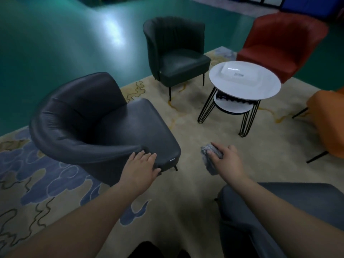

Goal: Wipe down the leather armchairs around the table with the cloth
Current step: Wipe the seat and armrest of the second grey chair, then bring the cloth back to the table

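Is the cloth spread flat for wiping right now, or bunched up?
Bunched up. The grey cloth is crumpled in the right hand, with folds hanging below the fingers, held above the carpet and not touching any chair.

A beige rug (186, 192) with blue cloud shapes and dark wavy lines covers the lower and middle frame, its edge running diagonally against a glossy green floor (55, 43) that fills the upper left and carries a bright reflection. At the top right edge stand blue panels (307, 6), blurred. A white rectangular object (240, 72) lies right of centre, and a dark item (226, 97) sits below it, too unclear to identify.
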The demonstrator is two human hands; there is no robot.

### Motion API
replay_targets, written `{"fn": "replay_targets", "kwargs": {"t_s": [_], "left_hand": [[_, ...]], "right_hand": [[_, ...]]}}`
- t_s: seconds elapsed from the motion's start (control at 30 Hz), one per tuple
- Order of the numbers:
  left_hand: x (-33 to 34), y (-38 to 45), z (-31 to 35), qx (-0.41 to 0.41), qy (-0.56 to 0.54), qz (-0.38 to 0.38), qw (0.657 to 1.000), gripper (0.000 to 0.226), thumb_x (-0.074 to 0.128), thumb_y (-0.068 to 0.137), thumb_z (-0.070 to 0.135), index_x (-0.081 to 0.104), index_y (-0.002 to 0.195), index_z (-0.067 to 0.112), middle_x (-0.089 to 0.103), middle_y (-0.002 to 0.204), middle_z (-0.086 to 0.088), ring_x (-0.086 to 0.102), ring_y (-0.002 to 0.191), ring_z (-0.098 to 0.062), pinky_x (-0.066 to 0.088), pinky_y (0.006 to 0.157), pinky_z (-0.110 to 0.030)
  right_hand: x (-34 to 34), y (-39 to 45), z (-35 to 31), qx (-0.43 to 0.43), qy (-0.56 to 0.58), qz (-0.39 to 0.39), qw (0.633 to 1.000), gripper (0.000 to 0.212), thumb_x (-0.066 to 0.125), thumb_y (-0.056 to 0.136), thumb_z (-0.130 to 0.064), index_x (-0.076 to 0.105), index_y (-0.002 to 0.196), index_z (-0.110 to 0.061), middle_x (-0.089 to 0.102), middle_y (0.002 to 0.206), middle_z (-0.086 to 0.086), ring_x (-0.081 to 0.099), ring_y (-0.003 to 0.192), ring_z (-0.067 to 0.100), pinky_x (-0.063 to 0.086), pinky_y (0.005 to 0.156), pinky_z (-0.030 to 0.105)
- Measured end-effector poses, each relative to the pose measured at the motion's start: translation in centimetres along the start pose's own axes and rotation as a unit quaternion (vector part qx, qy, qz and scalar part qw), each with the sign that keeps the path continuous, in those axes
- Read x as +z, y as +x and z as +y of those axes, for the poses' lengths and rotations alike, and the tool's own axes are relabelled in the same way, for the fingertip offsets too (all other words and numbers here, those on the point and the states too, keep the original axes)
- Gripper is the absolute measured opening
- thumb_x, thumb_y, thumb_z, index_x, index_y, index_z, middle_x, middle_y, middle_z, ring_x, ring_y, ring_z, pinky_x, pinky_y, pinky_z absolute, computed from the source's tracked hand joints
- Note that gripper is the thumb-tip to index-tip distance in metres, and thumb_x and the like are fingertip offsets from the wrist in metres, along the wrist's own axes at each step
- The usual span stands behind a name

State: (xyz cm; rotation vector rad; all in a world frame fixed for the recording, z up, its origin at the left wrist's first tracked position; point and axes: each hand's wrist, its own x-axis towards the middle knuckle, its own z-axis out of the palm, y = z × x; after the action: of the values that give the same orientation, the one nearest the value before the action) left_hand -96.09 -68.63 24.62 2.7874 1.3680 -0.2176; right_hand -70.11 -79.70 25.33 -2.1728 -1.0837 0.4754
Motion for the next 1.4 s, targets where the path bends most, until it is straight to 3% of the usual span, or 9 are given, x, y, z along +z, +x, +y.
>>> {"fn": "replay_targets", "kwargs": {"t_s": [0.17, 0.47, 0.7, 1.03, 1.27, 1.4], "left_hand": [[-0.7, 7.4, 0.2, 0.042, -0.012, -0.013, 0.999, 0.063, 0.033, 0.096, 0.055, 0.025, 0.15, 0.023, 0.036, 0.152, 0.002, 0.025, 0.142, -0.019, 0.016, 0.117, -0.04], [-1.8, 24.6, 0.0, 0.15, -0.004, -0.022, 0.988, 0.063, 0.033, 0.095, 0.056, 0.028, 0.148, 0.021, 0.041, 0.148, 0.003, 0.03, 0.14, -0.018, 0.019, 0.116, -0.04], [-3.0, 35.5, 2.0, 0.234, 0.042, -0.02, 0.971, 0.062, 0.037, 0.095, 0.054, 0.034, 0.144, 0.017, 0.051, 0.136, 0.0, 0.041, 0.127, -0.019, 0.029, 0.105, -0.033], [-5.2, 51.5, 10.4, 0.235, 0.022, -0.024, 0.971, 0.067, 0.036, 0.094, 0.056, 0.023, 0.151, 0.021, 0.043, 0.147, 0.001, 0.031, 0.139, -0.019, 0.02, 0.113, -0.035], [-8.7, 62.3, 17.1, 0.221, -0.003, -0.022, 0.975, 0.066, 0.032, 0.097, 0.055, 0.019, 0.152, 0.022, 0.036, 0.152, 0.002, 0.025, 0.142, -0.018, 0.015, 0.116, -0.038], [-8.9, 66.9, 18.9, 0.219, -0.01, -0.039, 0.975, 0.066, 0.031, 0.097, 0.055, 0.019, 0.152, 0.021, 0.035, 0.153, 0.001, 0.024, 0.143, -0.019, 0.014, 0.116, -0.038]], "right_hand": [[0.3, 5.8, 0.7, 0.033, 0.018, 0.04, 0.998, 0.041, 0.062, 0.089, -0.036, 0.056, 0.13, -0.028, 0.041, 0.099, 0.001, 0.043, 0.069, -0.001, 0.032, 0.074, 0.016], [-0.5, 17.8, 1.9, 0.092, -0.029, 0.096, 0.991, 0.04, 0.063, 0.088, -0.036, 0.06, 0.127, -0.025, 0.045, 0.098, 0.005, 0.053, 0.084, 0.02, 0.036, 0.078, 0.02], [-1.6, 24.3, 3.5, 0.133, -0.025, 0.131, 0.982, 0.041, 0.061, 0.09, -0.038, 0.058, 0.128, -0.026, 0.043, 0.097, 0.0, 0.043, 0.079, 0.009, 0.03, 0.074, 0.016], [-6.8, 38.1, 9.2, 0.172, 0.008, 0.188, 0.967, 0.042, 0.064, 0.087, -0.037, 0.059, 0.127, -0.024, 0.041, 0.091, -0.005, 0.044, 0.078, 0.007, 0.032, 0.078, 0.016], [-12.2, 48.7, 12.6, 0.181, 0.011, 0.189, 0.965, 0.041, 0.063, 0.088, -0.034, 0.057, 0.128, -0.026, 0.044, 0.098, 0.0, 0.045, 0.08, 0.01, 0.034, 0.079, 0.017], [-13.3, 54.4, 13.4, 0.177, 0.039, 0.185, 0.966, 0.041, 0.064, 0.088, -0.033, 0.057, 0.128, -0.026, 0.045, 0.107, 0.003, 0.054, 0.091, 0.016, 0.043, 0.089, 0.024]]}}
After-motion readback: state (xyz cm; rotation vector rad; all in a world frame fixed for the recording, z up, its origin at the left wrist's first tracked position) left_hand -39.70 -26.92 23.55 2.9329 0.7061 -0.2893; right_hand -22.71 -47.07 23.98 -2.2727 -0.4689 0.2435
